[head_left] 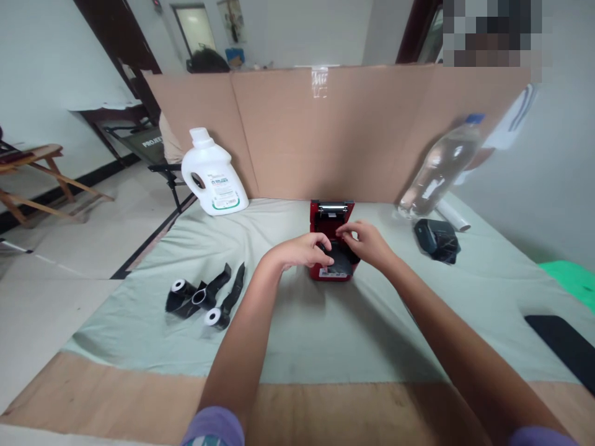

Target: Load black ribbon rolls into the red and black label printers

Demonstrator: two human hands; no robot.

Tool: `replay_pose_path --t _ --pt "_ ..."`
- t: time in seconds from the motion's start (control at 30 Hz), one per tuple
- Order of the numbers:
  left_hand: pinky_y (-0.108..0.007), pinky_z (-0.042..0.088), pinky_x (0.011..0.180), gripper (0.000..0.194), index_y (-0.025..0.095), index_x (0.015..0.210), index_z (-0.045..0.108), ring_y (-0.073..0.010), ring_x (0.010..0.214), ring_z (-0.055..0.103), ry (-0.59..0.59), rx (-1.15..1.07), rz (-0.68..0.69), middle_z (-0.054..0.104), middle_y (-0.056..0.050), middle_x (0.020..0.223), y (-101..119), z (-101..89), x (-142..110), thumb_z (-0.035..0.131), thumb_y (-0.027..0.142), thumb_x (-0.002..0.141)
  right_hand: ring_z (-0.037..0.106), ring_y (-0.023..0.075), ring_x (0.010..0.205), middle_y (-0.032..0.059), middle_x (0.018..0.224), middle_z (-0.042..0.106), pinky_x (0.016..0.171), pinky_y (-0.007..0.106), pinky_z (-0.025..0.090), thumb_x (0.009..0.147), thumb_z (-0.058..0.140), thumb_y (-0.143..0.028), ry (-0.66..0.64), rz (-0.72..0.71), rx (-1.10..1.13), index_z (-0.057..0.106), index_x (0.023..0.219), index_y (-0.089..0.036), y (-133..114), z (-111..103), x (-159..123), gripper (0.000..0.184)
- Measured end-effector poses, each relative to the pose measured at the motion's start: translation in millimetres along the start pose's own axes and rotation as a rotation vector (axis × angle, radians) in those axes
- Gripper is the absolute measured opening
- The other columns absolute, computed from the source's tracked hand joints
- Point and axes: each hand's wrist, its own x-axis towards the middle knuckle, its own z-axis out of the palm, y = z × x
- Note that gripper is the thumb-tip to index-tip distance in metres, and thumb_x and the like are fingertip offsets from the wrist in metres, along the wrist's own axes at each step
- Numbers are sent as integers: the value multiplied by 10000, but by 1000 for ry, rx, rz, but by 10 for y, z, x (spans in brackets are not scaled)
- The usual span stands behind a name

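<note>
Strip [341, 261], black, sits pinched in the left hand [304, 249] over the open red device [326, 227] on the green cloth [311, 341]; whether the right hand [368, 243], just beside, grips it, I can't tell.

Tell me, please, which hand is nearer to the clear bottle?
Right. The right hand is at the red device, left of the clear bottle; the left hand is also there, farther left.

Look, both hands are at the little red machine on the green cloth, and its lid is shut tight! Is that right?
Not quite: the lid isn't shut. The head view shows it standing open. Yes, the left hand and right hand are both at the little red machine on the green cloth.
</note>
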Motion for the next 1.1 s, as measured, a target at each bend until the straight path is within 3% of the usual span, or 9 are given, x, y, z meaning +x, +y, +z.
replay_pose_path --t 0.1,0.17,0.2,0.33,0.5,0.7,0.8,1.0,1.1 --pt "-246 360 548 320 214 970 530 -138 603 588 -100 53 -13 732 -36 732 8 -4 -83 751 333 772 699 234 978 95 1127 767 824 296 499 890 463 -52 -465 -28 -271 768 1081 -193 -239 -71 372 387" --pt "-249 332 517 330 209 929 525 -114 517 518 -139 98 -6 735 -39 709 40 -25 -174 764 368 768 711 246 896 111 1077 775 745 293 497 836 512 -11 -630 -21 -365 780 1058 -178 -360 -68 541 386" --pt "-247 326 508 336 209 910 523 -103 493 486 -144 124 -1 734 -33 698 64 -40 -229 772 379 763 714 254 858 125 1036 777 717 297 497 809 538 2 -654 -6 -388 786 1038 -161 -403 -52 600 375" --pt "-243 345 501 303 219 893 511 -99 485 465 -106 195 40 733 -9 696 196 -97 -480 741 390 796 719 269 760 166 950 771 685 327 514 778 577 6 -658 54 -424 784 1021 -106 -461 50 728 338" --pt "-252 379 523 243 230 926 527 -119 543 531 -53 254 116 748 -3 761 337 -120 -732 682 401 849 723 234 758 111 867 769 714 305 533 764 637 -56 -650 87 -368 779 939 -120 -401 132 752 233" --pt "-259 421 616 247 235 965 586 -180 797 663 -14 279 193 745 -11 826 323 -157 -799 700 419 845 695 261 647 73 719 725 666 369 551 655 720 -77 -684 147 -374 757 791 -143 -392 202 747 155" --pt "-262 439 630 243 236 983 604 -183 814 669 14 285 199 740 -14 866 315 -194 -819 696 420 852 677 238 651 66 674 690 669 348 525 690 684 -74 -679 151 -386 745 793 -119 -403 222 768 127" --pt "-254 450 595 254 225 928 645 -167 737 653 77 333 213 710 -10 797 399 -231 -978 635 477 896 654 224 662 68 729 700 606 306 469 698 723 -164 -715 156 -384 714 757 -146 -409 48 781 63" --pt "-250 458 603 238 233 893 658 -157 721 637 145 349 264 696 4 779 429 -237 -1048 615 466 915 665 227 712 77 864 735 612 305 466 779 660 -223 -643 140 -322 733 853 -169 -485 -110 637 117"
